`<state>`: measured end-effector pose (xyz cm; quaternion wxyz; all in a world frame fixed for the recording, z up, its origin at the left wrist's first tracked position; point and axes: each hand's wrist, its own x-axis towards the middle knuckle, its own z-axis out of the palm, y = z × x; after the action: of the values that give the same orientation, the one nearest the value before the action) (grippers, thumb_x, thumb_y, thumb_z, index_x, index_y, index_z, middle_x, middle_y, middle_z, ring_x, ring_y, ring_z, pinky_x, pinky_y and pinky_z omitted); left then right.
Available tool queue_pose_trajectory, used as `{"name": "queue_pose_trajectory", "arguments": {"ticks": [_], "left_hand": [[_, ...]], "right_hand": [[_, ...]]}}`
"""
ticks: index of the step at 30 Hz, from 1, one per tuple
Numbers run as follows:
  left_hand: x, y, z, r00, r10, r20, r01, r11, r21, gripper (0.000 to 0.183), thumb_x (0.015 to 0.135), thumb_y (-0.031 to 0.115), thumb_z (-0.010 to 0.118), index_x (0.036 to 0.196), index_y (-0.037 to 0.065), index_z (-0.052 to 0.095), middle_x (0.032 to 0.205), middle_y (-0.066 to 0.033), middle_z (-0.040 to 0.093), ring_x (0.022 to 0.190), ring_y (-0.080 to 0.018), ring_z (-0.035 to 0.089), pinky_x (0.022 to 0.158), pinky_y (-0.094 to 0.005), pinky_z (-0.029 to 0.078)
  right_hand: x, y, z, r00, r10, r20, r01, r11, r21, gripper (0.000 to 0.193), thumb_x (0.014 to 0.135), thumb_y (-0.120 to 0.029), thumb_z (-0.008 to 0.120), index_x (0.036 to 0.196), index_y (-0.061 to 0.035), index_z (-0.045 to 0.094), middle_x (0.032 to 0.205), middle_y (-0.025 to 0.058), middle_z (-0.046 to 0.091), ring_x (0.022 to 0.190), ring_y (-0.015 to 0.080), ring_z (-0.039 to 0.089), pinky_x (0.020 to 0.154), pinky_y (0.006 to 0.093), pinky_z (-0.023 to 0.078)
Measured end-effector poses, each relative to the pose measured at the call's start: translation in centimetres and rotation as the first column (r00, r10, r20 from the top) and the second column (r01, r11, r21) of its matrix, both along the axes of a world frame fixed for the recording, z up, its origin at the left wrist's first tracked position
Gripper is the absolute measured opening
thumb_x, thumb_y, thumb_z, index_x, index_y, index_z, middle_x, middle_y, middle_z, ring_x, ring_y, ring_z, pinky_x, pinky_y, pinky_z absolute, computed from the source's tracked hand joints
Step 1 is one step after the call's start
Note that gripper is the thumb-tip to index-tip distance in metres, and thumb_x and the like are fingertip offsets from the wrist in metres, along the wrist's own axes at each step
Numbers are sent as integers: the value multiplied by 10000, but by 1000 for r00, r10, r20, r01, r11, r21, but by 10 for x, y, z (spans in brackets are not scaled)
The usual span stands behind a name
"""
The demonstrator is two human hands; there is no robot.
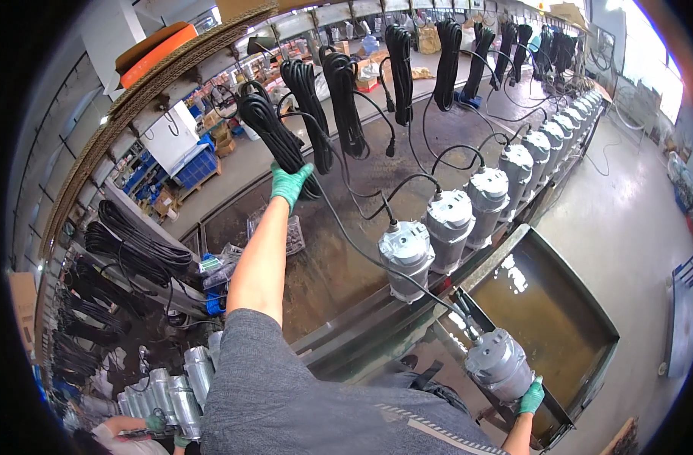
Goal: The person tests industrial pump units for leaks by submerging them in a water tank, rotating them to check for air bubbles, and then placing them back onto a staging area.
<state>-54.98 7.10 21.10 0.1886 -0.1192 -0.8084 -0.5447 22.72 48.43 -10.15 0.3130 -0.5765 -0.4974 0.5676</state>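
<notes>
My left hand [291, 184], in a green glove, is stretched forward and closed round the lower end of a black cable coil [267, 125]. That coil hangs from the overhead rail. Its cable runs down across the bench to a grey cylindrical motor [500, 364] at lower right. My gloved right hand [532, 396] grips this motor by its lower end; some of the fingers are hidden behind it. The motor is tilted, over the near edge of a metal trough [608, 339] holding brownish water. Just beyond it stands another motor [407, 258], upright on the bench edge.
Several more corded motors [488, 197] line the bench [323, 284] edge into the distance. Cable coils [345, 102] hang from the rail [301, 26]. At lower left, a co-worker's gloved hand [155, 421] is beside silver cylinders [183, 402]. A plastic tray [293, 235] lies beneath my left arm.
</notes>
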Motion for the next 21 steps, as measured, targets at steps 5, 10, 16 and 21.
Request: {"name": "queue_pose_trajectory", "arguments": {"ticks": [5, 10, 16, 21], "left_hand": [[71, 24, 12, 994, 53, -91, -53, 999, -5, 524, 766, 259, 898, 1163, 40, 634, 1023, -130, 768, 895, -263, 737, 836, -393, 558], [104, 1, 88, 950, -147, -275, 145, 989, -26, 510, 817, 218, 879, 1212, 3, 640, 1099, -110, 760, 958, -212, 718, 867, -357, 555], [181, -31, 93, 952, -296, -78, 304, 945, 122, 450, 869, 144, 821, 1268, 13, 659, 1118, -24, 719, 966, -131, 667, 879, -302, 536], [193, -48, 29, 901, -324, 290, 246, 929, 276, 416, 897, 235, 789, 1228, 15, 665, 1042, -31, 710, 919, -147, 665, 844, -311, 538]], "right_hand": [[9, 4, -3, 999, -39, -32, 37, 997, -73, 556, 1070, -492, 499, 856, -14, 688, 783, 26, 647, 700, 149, 548, 686, 360, 495], [22, 4, -13, 994, 18, -112, -28, 996, -89, 538, 1070, -480, 503, 1037, 5, 735, 927, 59, 714, 799, 173, 635, 763, 370, 539], [16, -2, 1, 978, 83, -189, -102, 990, -97, 539, 1076, -457, 503, 1178, 28, 715, 1048, 68, 699, 930, 178, 627, 858, 363, 524], [-6, -14, 38, 950, -6, -312, -55, 981, -187, 515, 1097, -423, 458, 1237, 10, 698, 1083, 70, 706, 929, 188, 652, 855, 356, 541]]}}
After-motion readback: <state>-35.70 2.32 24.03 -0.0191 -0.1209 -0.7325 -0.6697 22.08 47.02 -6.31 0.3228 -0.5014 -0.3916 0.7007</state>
